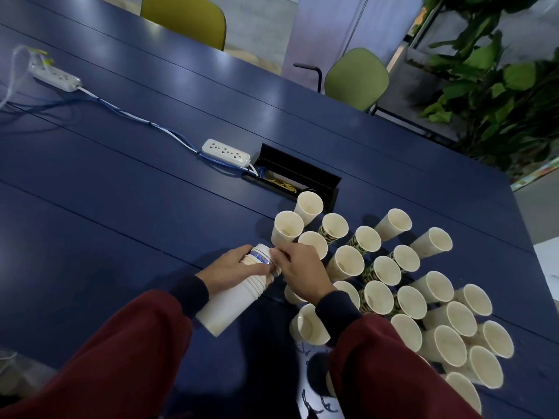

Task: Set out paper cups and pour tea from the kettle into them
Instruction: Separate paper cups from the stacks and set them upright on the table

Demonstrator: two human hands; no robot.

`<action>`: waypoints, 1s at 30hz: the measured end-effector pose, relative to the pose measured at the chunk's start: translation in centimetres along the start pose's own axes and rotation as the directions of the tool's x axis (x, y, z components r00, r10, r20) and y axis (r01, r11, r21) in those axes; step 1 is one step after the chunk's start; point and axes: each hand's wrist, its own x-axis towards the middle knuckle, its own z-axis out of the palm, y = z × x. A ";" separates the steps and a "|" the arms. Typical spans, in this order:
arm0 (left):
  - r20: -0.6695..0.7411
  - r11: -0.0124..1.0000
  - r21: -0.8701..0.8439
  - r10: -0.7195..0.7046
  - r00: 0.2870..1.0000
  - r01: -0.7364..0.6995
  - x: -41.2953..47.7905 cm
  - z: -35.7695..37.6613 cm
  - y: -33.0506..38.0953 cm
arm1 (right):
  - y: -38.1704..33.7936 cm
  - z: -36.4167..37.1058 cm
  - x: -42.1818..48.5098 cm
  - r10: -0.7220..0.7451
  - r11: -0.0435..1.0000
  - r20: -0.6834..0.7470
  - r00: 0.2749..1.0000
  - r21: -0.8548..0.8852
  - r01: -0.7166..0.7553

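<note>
A stack of nested white paper cups (233,300) lies tilted over the near table edge, its open end toward me. My left hand (234,266) grips the stack near its far end. My right hand (302,269) pinches the outermost cup, which has a blue pattern (260,257). Several paper cups stand upright and open on the blue table to the right, from a far cup (309,205) down to the near ones (447,344). Some carry a green pattern. No kettle is in view.
A white power strip (226,151) and a black cable box (295,176) lie beyond the cups. A second power strip (56,77) sits far left, joined by cables. Green chairs (357,78) and a plant (496,83) stand past the blue table (121,176).
</note>
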 end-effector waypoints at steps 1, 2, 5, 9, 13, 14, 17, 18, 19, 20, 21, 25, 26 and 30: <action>0.004 1.000 -0.013 -0.003 1.000 0.003 -0.3 0.2 0.1 | 0.1 -0.2 -0.3 0.002 0.999 0.002 1.000 0.034 -0.002; 0.007 0.999 -0.034 -0.001 1.000 0.001 -0.5 0.4 0.1 | 0.1 -0.4 -0.5 0.007 0.998 0.002 1.000 0.063 -0.007; -0.012 0.999 -0.053 0.011 1.000 -0.012 -1.4 1.4 0.2 | 0.5 -1.0 -1.4 0.008 0.991 0.023 1.000 0.132 -0.011; -0.062 0.995 -0.098 -0.020 0.998 0.014 -3.3 2.8 0.0 | 0.9 -1.5 -2.4 -0.026 0.983 0.080 0.996 0.184 0.011; -0.102 0.993 -0.114 -0.026 0.995 0.014 -4.7 3.0 -0.1 | 0.8 -1.1 -2.7 -0.071 0.981 0.062 0.996 0.187 0.059; -0.105 0.993 -0.115 -0.031 0.994 0.019 -5.0 3.1 -0.1 | 0.8 -0.9 -2.8 -0.069 0.981 0.047 0.997 0.182 0.060; -0.120 0.996 -0.079 -0.045 0.992 0.036 -6.1 3.4 -0.8 | 1.2 -1.3 -2.8 -0.034 0.985 -0.083 0.996 0.168 0.048; -0.127 0.997 -0.065 -0.050 0.991 0.042 -6.5 3.5 -1.2 | 1.2 -1.6 -2.7 -0.022 0.985 -0.134 0.991 0.167 0.045; -0.135 0.997 -0.060 -0.056 0.989 0.049 -6.8 3.5 -1.7 | 1.2 -2.0 -2.6 -0.019 0.986 -0.177 0.984 0.161 0.048; -0.151 0.996 -0.064 -0.078 0.985 0.069 -7.1 3.5 -2.3 | 1.2 -2.3 -2.5 -0.032 0.987 -0.198 0.980 0.148 0.062; -0.170 0.993 -0.070 -0.106 0.980 0.095 -7.5 3.5 -3.0 | 1.1 -2.2 -2.5 -0.053 0.988 -0.200 0.978 0.130 0.080; -0.212 0.982 -0.081 -0.186 0.959 0.172 -8.0 3.0 -4.5 | 1.4 -0.4 -2.4 -0.066 0.995 -0.106 0.992 0.061 0.073; -0.206 0.980 -0.083 -0.193 0.959 0.180 -8.0 2.7 -4.5 | 1.2 0.1 -2.4 -0.067 0.997 -0.077 0.995 0.025 0.069; -0.184 0.981 -0.067 -0.194 0.964 0.184 -8.1 1.8 -3.8 | 0.5 1.5 -2.4 -0.021 0.998 -0.005 1.000 -0.066 0.021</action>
